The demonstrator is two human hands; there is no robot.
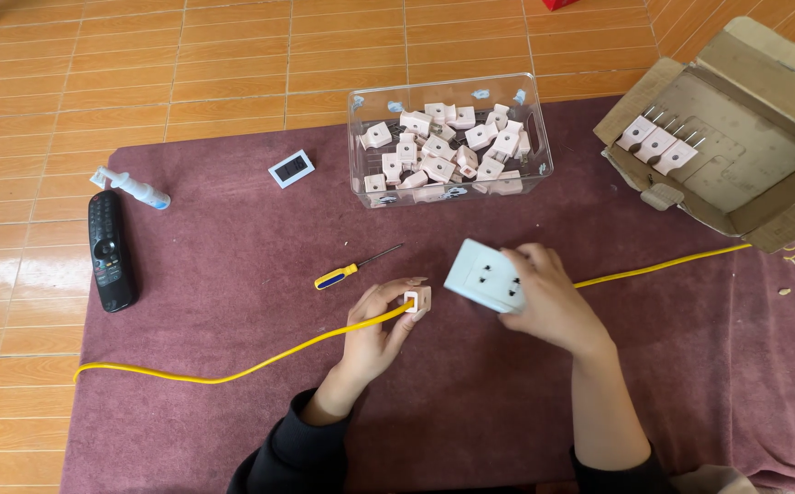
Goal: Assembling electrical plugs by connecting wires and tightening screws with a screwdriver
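My left hand [374, 331] grips a small pale pink plug [416, 299] fixed to the end of a yellow cable [232, 373] that trails left across the maroon cloth [232, 274]. My right hand [548, 297] holds a white socket box [486, 274] with its outlet face turned up, just right of the plug. The plug and the socket box sit a small gap apart. A second stretch of yellow cable [672, 263] runs from the socket box to the right edge.
A clear plastic bin [452, 187] full of several pink plugs stands behind the hands. An open cardboard box [736, 155] with three plugs sits at the back right. A yellow-handled screwdriver [351, 270], a black remote [110, 250], a white tube [132, 188] and a small square device [290, 168] lie left.
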